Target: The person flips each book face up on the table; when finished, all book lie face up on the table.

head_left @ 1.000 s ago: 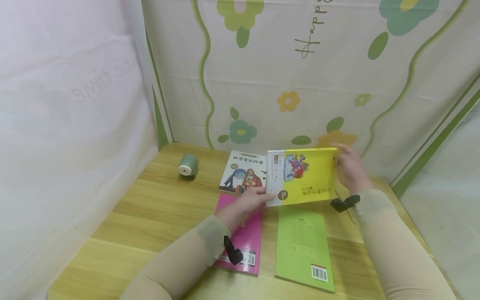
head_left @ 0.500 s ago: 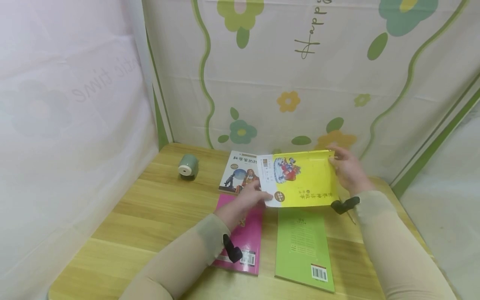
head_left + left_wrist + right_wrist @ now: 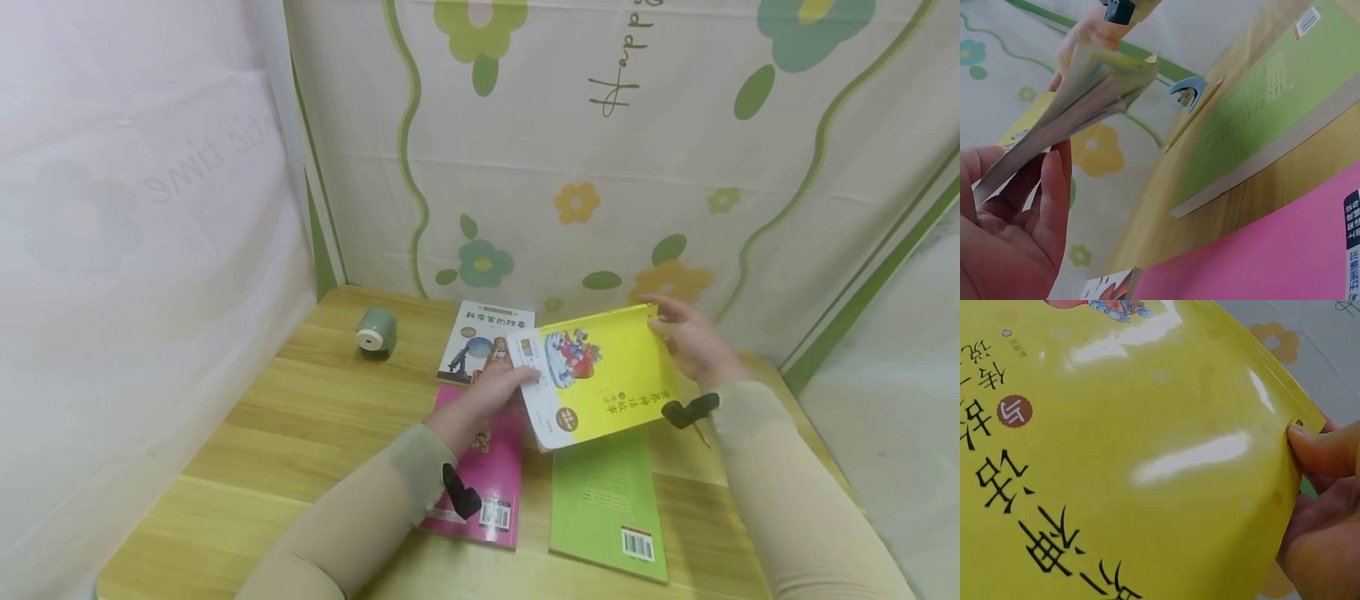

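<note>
Both hands hold a yellow and white book [image 3: 615, 367] above the table, its cover tilted toward the head camera. The left hand [image 3: 498, 390] pinches the white edge, thumb on the cover and fingers beneath, as the left wrist view shows. At the opposite yellow edge the right hand [image 3: 693, 337] grips a corner, its thumb [image 3: 1322, 450] pressing the cover. Below the raised book lie a green book [image 3: 607, 517] and a pink book [image 3: 487, 475], backs up with barcodes showing. Behind the left hand a white book [image 3: 480, 333] is partly covered by the yellow one.
A green pencil sharpener [image 3: 377, 331] stands at the back left of the wooden table [image 3: 300, 417]. In the left wrist view, a blue stapler-like object [image 3: 1190, 90] and a pencil [image 3: 1194, 115] lie beyond the green book. Printed curtains [image 3: 525, 150] surround the table.
The yellow book has turned, its white lower corner swinging down over the green book. The left hand has shifted slightly along the white edge; the right hand has moved slightly left, still gripping its corner.
</note>
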The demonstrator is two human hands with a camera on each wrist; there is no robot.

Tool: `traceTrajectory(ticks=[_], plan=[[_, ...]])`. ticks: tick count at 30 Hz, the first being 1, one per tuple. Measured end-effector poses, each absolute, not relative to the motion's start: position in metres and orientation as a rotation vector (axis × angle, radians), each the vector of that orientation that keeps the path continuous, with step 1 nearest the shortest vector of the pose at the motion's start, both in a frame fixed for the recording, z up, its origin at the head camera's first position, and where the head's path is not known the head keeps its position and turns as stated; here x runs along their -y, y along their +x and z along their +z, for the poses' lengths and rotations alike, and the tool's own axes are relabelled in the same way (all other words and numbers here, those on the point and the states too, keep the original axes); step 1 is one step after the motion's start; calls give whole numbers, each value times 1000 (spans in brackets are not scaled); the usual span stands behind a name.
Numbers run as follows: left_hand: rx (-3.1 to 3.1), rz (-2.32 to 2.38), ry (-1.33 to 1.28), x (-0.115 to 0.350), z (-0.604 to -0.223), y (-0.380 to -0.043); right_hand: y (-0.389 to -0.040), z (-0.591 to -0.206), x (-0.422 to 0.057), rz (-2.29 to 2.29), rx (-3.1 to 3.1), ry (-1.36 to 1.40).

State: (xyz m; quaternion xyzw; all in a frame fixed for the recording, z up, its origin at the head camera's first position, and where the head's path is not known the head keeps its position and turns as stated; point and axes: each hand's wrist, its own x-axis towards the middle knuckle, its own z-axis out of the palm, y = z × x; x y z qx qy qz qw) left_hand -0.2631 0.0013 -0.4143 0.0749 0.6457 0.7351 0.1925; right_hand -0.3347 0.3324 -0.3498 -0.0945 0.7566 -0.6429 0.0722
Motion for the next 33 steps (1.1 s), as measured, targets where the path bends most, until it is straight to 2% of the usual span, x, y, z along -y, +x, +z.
traceTrajectory(ticks=[13,24,33], plan=[[-1739,1966,349,4,-413,-263,-334,-352,-331,-1820,-2226,-350],[-1636,1645,644,18,-409,-269,-330,-354,-321,-1782,-2103,-275],[-1578,1715,648,16,-417,-269,-333,-359,-320,-1788,-2160,-303]])
